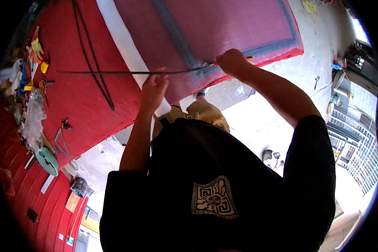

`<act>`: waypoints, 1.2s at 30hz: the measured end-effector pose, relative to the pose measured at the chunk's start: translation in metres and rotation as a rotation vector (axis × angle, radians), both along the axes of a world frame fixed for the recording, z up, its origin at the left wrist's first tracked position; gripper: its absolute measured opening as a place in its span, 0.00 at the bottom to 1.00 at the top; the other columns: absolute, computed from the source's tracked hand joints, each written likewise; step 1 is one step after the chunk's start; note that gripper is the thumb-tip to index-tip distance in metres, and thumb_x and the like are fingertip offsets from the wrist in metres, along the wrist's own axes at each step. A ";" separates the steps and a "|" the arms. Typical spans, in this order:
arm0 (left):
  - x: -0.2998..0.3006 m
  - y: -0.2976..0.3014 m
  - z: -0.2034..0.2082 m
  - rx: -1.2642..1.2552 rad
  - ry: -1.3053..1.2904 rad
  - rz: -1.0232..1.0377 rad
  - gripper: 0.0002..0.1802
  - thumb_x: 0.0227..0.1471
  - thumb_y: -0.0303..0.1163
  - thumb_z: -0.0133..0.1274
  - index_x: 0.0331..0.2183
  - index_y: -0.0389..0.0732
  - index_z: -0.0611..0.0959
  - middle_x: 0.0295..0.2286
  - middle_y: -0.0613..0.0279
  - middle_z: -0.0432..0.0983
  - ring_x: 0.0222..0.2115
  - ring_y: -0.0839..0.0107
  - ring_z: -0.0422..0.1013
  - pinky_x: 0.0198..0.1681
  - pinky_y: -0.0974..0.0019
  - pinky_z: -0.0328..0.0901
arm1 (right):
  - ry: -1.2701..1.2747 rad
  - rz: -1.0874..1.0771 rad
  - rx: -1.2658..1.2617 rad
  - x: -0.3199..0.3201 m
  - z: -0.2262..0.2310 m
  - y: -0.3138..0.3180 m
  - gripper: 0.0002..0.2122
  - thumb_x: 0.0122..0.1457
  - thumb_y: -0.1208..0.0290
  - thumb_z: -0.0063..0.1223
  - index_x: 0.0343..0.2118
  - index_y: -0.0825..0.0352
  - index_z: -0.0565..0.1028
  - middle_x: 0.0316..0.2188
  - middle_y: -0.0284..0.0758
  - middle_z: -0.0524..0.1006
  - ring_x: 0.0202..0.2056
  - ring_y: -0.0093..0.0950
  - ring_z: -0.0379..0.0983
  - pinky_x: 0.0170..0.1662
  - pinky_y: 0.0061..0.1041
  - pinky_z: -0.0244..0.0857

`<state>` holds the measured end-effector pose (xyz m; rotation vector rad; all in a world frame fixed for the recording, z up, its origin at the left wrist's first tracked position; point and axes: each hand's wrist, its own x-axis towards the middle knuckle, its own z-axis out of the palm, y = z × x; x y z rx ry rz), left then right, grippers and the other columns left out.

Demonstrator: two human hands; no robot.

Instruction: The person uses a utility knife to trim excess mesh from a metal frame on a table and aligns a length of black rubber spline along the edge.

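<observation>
Nearest the camera is the person's black short-sleeved shirt [176, 168] with a pale square print, its wearer standing at the near edge of a broad red cloth-covered table [124, 101]. Bare forearms reach forward over that edge. Thumb and fingers of the left hand [155, 88] are pinched on a long, thin dark strip [122, 73], which runs almost level across the view, its free end out to the left over the red cloth. Closed close to the strip's other end, the right hand [233, 63] grips a slim tool with a reddish-yellow end [250, 58], just above the table's edge. Beneath lie a purplish sheet with dark grey bands [214, 25] and a flat white band [124, 40] whose tip overhangs the edge. Left of these, a doubled black cord [98, 66] crosses under the strip; a wide red stretch separates it from crumpled clear plastic [32, 122] at the far left. Pale concrete floor [319, 27] spreads beyond the right corner.
</observation>
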<state>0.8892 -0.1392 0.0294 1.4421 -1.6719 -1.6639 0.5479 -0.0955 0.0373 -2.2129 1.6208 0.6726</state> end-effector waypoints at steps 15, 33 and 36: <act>-0.085 -0.001 -0.025 -0.262 -0.078 -0.329 0.16 0.63 0.35 0.62 0.50 0.40 0.83 0.38 0.51 0.85 0.38 0.58 0.83 0.42 0.56 0.75 | -0.103 -0.460 0.109 0.041 0.022 0.036 0.14 0.70 0.59 0.50 0.43 0.66 0.78 0.31 0.47 0.85 0.36 0.47 0.85 0.39 0.49 0.78; -0.123 -0.046 -0.053 -0.592 -0.248 -0.503 0.13 0.58 0.34 0.66 0.33 0.36 0.79 0.31 0.49 0.79 0.35 0.48 0.79 0.38 0.49 0.72 | -0.252 -1.119 0.121 0.106 0.010 0.063 0.21 0.71 0.53 0.45 0.42 0.70 0.79 0.37 0.54 0.85 0.43 0.51 0.84 0.49 0.49 0.77; -0.123 -0.046 -0.054 -0.591 -0.238 -0.489 0.13 0.57 0.34 0.67 0.33 0.37 0.80 0.32 0.51 0.79 0.35 0.49 0.79 0.38 0.49 0.73 | -0.226 -1.079 0.149 0.107 0.016 0.056 0.19 0.72 0.56 0.45 0.42 0.70 0.78 0.36 0.53 0.85 0.43 0.48 0.85 0.48 0.48 0.77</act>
